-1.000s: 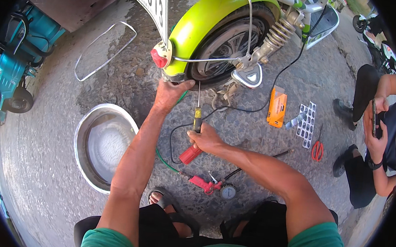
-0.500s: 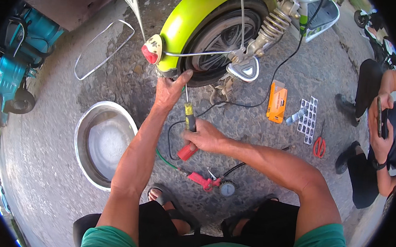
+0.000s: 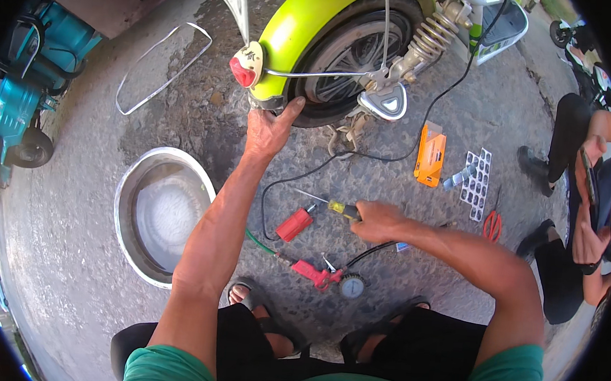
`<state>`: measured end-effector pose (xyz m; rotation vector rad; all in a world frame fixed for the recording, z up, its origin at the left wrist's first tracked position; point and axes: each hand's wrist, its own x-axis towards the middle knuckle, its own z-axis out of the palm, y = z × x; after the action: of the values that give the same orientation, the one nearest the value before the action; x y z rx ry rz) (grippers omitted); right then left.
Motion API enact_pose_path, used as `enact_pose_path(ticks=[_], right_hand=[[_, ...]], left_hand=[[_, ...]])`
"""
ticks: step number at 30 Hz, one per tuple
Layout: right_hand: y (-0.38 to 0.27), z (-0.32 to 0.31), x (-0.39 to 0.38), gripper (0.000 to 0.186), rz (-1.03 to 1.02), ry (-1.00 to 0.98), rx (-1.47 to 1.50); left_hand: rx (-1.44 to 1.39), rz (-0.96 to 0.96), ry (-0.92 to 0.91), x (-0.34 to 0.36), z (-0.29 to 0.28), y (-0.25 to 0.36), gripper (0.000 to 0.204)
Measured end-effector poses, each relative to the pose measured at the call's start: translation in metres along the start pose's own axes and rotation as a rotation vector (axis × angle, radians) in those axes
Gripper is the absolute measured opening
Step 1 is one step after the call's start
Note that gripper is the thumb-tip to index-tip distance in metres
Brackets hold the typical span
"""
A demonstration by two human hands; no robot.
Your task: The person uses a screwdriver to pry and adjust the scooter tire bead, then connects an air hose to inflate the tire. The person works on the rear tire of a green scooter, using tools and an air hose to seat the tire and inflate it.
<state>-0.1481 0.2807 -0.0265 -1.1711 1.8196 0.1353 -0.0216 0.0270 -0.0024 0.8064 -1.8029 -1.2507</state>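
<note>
Over grey ground (image 3: 78,203), I'm gripping the screwdriver (image 3: 333,205) (probably light, stiff, best held by its handle (image 3: 346,211)) right of centre with my right hand (image 3: 380,222), my left hand (image 3: 265,132) touching the far tyre (image 3: 319,115), its grip unclear.

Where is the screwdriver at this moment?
In the head view, the screwdriver is near the middle, held in the person's right hand, its tip pointing left, just above the red-bodied tool in the picture.
</note>
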Motion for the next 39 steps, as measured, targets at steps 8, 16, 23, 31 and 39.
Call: enact_pose_path(ticks=[8, 16, 23, 31, 39], right_hand=[[-0.017, -0.03, 0.0, 0.074, -0.262, 0.483, -0.145], [-0.062, -0.061, 0.072, 0.082, -0.215, 0.77, 0.235], [-0.055, -0.053, 0.099, 0.079, -0.251, 0.912, 0.293], [-0.056, -0.056, 0.118, 0.067, -0.137, 0.959, 0.165], [-0.07, -0.068, 0.117, 0.053, -0.125, 0.857, 0.159]], left_hand=[[0.001, -0.036, -0.02, -0.001, -0.002, 0.004, 0.047], [-0.094, -0.016, -0.061, 0.003, 0.0, 0.005, 0.041], [-0.065, -0.022, -0.082, 0.003, -0.005, 0.0, 0.046], [-0.184, -0.095, -0.112, 0.003, 0.001, -0.017, 0.04], [-0.247, -0.081, -0.098, 0.003, 0.006, -0.017, 0.051]])
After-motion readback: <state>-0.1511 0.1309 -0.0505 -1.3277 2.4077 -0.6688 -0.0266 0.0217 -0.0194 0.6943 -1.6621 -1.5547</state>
